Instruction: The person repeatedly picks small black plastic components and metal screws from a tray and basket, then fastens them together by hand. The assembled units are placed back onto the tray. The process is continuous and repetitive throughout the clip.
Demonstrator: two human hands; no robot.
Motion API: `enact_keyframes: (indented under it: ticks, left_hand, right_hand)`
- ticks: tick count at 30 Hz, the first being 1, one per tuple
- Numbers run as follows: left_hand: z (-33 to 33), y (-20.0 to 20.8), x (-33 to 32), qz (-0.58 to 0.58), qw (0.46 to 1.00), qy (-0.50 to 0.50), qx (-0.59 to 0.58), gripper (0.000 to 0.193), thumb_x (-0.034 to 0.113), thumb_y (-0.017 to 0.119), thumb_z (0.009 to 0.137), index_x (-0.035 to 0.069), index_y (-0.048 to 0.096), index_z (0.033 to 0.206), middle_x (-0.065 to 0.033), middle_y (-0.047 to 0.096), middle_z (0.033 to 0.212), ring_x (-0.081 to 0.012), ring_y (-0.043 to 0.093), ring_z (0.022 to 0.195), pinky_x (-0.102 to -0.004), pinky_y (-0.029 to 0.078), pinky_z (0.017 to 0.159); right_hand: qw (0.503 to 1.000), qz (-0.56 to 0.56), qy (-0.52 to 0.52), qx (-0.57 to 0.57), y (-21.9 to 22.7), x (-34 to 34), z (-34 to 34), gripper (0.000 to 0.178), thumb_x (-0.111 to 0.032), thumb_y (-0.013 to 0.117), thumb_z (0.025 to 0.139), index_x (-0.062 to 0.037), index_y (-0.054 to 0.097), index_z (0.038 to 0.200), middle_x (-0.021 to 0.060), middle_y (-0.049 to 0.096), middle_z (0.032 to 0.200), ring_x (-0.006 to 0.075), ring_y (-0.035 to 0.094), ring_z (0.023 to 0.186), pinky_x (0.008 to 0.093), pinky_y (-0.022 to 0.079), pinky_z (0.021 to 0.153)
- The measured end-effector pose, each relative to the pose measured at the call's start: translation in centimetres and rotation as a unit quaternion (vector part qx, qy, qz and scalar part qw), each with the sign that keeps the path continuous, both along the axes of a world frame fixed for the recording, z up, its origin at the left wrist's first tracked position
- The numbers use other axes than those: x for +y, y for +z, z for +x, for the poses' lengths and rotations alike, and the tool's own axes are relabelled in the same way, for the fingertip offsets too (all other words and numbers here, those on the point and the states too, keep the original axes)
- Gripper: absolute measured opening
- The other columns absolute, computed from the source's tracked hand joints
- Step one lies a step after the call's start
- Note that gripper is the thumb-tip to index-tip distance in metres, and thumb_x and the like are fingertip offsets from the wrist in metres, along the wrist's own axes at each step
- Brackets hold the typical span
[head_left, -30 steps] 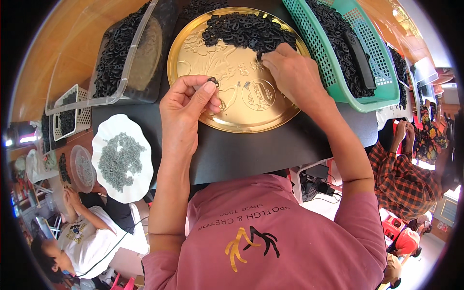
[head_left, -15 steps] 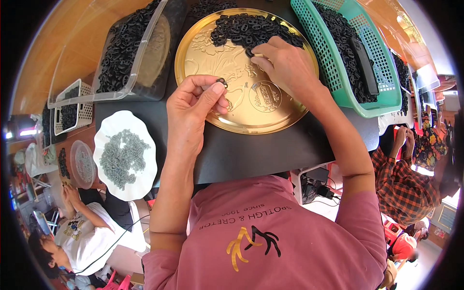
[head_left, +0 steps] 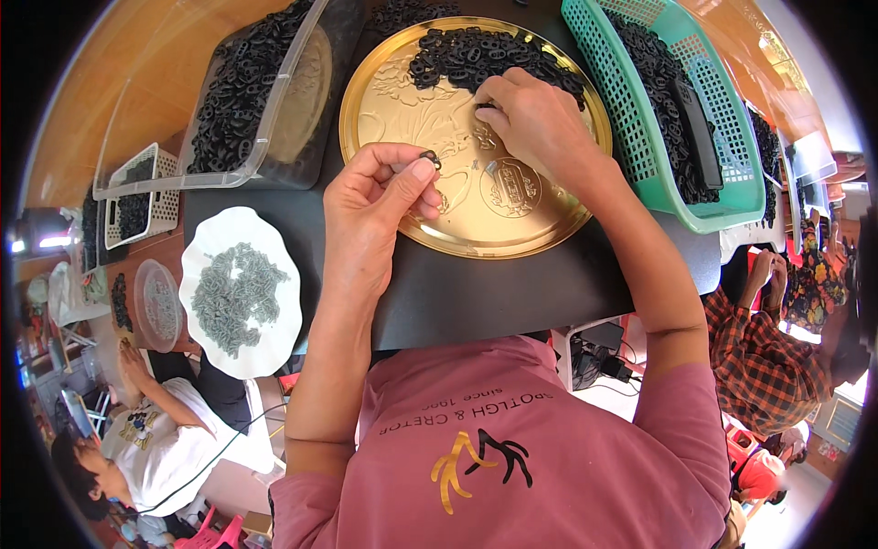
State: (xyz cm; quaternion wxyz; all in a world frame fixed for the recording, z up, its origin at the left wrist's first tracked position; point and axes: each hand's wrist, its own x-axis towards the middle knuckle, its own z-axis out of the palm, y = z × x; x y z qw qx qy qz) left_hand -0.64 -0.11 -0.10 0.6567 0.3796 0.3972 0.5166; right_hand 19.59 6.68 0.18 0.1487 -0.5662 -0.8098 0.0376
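Note:
A round gold tray lies on the black table, with a heap of small black plastic pieces with holes along its far side. Over the tray's left part, my left hand pinches one black plastic piece between thumb and fingertips. My right hand is over the tray at the near edge of the heap. Its thumb and forefinger close on another black plastic piece, mostly hidden by the fingers.
A scalloped white plate of small grey screw-like parts stands at the left. Behind it is a clear plastic box of black pieces. A green basket with more pieces and a long black object flanks the right. Co-workers sit both sides.
My right hand has drawn its black plastic piece slightly off the heap, fingers closing tighter round it. My left hand keeps its piece. The whole view has shifted a little.

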Motion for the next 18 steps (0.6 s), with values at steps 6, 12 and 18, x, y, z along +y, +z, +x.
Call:
enact_keyframes:
  ticks: [6, 12, 18]
  left_hand:
    - [0.1, 0.0, 0.1, -0.001, 1.000, 0.005, -0.013, 0.014, 0.005, 0.065, 0.087, 0.000, 0.060, 0.099, -0.0068, 0.065, 0.079, -0.0097, 0.061, 0.066, -0.0219, 0.052, 0.060]
    - [0.0, 0.2, 0.0, 0.002, 1.000, 0.007, -0.002, 0.013, 0.007, 0.061, 0.090, 0.001, 0.059, 0.101, -0.0152, 0.066, 0.101, -0.0150, 0.063, 0.077, -0.0244, 0.052, 0.068]
    - [0.3, 0.3, 0.2, 0.056, 0.994, 0.007, -0.099, 0.012, 0.004, 0.060, 0.090, -0.001, 0.059, 0.101, -0.0209, 0.059, 0.120, -0.0189, 0.064, 0.094, -0.0273, 0.056, 0.078]
  right_hand:
    - [0.996, -0.003, 0.051, 0.066, -0.4, -0.2, 0.5, 0.017, -0.014, 0.063, 0.083, -0.0023, 0.066, 0.095, 0.0135, 0.062, 0.088, 0.0300, 0.063, 0.078, 0.0389, 0.050, 0.071]
    - [0.883, -0.228, 0.057, 0.407, 1.1, -0.5, 0.0, 0.022, -0.015, 0.066, 0.086, 0.0008, 0.064, 0.102, 0.0054, 0.061, 0.074, 0.0126, 0.057, 0.064, 0.0264, 0.048, 0.059]
    - [0.769, -0.311, 0.062, 0.555, 2.3, -1.7, -1.0, 0.025, -0.015, 0.065, 0.089, 0.0011, 0.062, 0.107, -0.0006, 0.058, 0.070, 0.0043, 0.052, 0.059, 0.0196, 0.046, 0.054]
